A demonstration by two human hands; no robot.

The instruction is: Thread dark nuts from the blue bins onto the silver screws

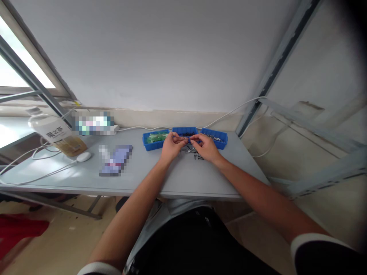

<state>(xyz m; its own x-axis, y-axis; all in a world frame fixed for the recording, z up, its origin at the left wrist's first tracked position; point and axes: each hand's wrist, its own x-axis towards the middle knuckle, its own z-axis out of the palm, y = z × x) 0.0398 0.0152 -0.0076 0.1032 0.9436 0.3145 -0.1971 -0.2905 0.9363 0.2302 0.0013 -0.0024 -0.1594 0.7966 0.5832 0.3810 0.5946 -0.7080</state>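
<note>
My left hand [172,146] and my right hand [207,147] meet above the table, fingertips pinched close together. Whatever sits between the fingers is too small to make out. Just below them lies a loose pile of screws [197,156] on the tabletop. Behind the hands stand three blue bins: the left bin [156,146] holds green pieces that look like plastic anchors, the middle bin [185,130] has small dark parts, and the right bin [220,145] contains silvery screws. My hands partly cover the fronts of the bins.
On the grey table [137,181], a large drink bottle [56,131] stands at the left, beside a white charger puck [83,156] with its cable. A blurred purple object [119,158] lies nearer the middle. Metal shelf posts [258,95] flank the table, and a wall closes the back.
</note>
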